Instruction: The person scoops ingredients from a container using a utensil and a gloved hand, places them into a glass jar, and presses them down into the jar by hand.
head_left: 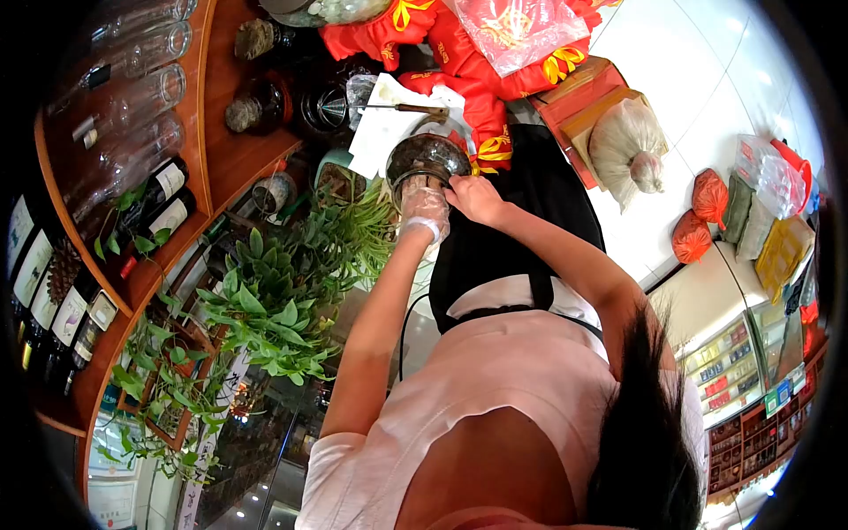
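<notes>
A round glass jar (430,155) with dark contents lies in front of me, its mouth turned toward me. My left hand (425,205), in a clear plastic glove, reaches into the mouth; its fingertips are hidden. My bare right hand (478,200) is closed on the right side of the jar's rim. Just beyond the jar, a thin metal tool with a brown handle (422,109) lies across a white sheet (382,104). Red cloth bags with yellow ribbons (484,110) are heaped behind and beside the jar.
Leafy potted plants (265,300) crowd my left, below a wooden shelf (205,106) with bottles and glass vessels. Large dark jars (265,102) stand at the far left. A tied pale sack (625,146) rests on boxes (574,110) to the right. Red bags (698,231) lie on the tiled floor.
</notes>
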A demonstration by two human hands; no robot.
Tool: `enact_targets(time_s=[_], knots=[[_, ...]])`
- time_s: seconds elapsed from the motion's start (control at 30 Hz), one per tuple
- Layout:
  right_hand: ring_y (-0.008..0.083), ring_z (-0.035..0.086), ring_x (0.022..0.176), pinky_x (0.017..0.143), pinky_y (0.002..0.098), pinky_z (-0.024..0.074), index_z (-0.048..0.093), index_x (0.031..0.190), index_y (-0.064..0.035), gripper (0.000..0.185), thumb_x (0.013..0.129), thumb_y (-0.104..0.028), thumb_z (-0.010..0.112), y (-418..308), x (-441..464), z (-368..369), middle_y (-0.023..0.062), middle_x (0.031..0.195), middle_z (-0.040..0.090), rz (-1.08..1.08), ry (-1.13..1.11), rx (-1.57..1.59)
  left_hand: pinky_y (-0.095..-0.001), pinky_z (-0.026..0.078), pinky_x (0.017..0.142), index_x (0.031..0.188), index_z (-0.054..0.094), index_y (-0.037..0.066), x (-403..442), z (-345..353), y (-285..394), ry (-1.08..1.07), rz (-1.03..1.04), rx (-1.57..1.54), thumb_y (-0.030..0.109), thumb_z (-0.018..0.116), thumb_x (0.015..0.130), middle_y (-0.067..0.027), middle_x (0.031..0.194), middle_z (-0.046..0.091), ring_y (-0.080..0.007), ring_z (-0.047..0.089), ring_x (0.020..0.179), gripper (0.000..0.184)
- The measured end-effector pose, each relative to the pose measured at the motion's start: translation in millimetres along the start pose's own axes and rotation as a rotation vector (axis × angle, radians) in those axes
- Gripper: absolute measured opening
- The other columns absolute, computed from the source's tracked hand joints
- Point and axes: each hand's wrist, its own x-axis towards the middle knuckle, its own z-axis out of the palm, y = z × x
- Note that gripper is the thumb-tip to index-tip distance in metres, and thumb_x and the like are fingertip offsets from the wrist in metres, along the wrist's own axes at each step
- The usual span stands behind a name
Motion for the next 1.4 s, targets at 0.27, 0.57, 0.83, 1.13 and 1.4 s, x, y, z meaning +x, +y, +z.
enact_targets(time_s=[0.27,0.57,0.83,1.13,1.4], knots=[[0.0365,0.055,0.061,0.057,0.0433,0.0447,0.050,0.070,0.0022,0.024,0.074,-0.021,0.050,-2,3,-1,0.0217,0.063,0.055,-0.015,0.025,0.006,-0.0336,0.040,0.083,0.078,0.063,0.007,29,-12,-8,-0.532,0.016,0.014,0.014,0.056,0.062,-0.0139,0.090,0.059,-0.0247,0.054,0.091,0.019],[0.0374,0.055,0.063,0.058,0.0437,0.0444,0.050,0.069,0.0026,0.026,0.074,-0.023,0.052,0,2,6,0.0229,0.064,0.054,0.008,0.001,-0.009,-0.0336,0.035,0.091,0.114,0.048,0.009,42,-2,-10,-0.497,-0.189,-0.135,0.016,0.044,0.076,-0.0125,0.119,0.044,-0.0259,0.044,0.109,0.038],[0.0358,0.056,0.061,0.058,0.0420,0.0457,0.051,0.066,0.0012,0.024,0.074,-0.021,0.049,3,4,7,0.0212,0.062,0.055,-0.054,0.064,-0.020,-0.0320,0.027,0.097,0.122,0.028,-0.002,-6,-4,-18,-0.336,0.148,-0.064,0.014,0.048,0.074,-0.0203,0.128,0.028,-0.0314,0.026,0.119,0.054],[0.0350,0.056,0.061,0.059,0.0420,0.0456,0.051,0.067,0.0016,0.025,0.075,-0.022,0.047,0,3,5,0.0210,0.063,0.055,-0.012,0.036,-0.044,-0.0327,0.033,0.090,0.099,0.051,-0.002,9,-9,-8,-0.263,0.087,0.002,0.012,0.053,0.069,-0.0194,0.107,0.049,-0.0281,0.045,0.103,0.034],[0.0349,0.056,0.067,0.062,0.0417,0.0453,0.051,0.070,0.0026,0.027,0.076,-0.023,0.046,3,7,3,0.0218,0.067,0.056,-0.038,-0.057,-0.041,-0.0339,0.044,0.074,0.076,0.063,0.005,27,-28,-9,-0.482,0.161,0.025,0.010,0.054,0.064,-0.0143,0.085,0.060,-0.0259,0.057,0.083,0.016]])
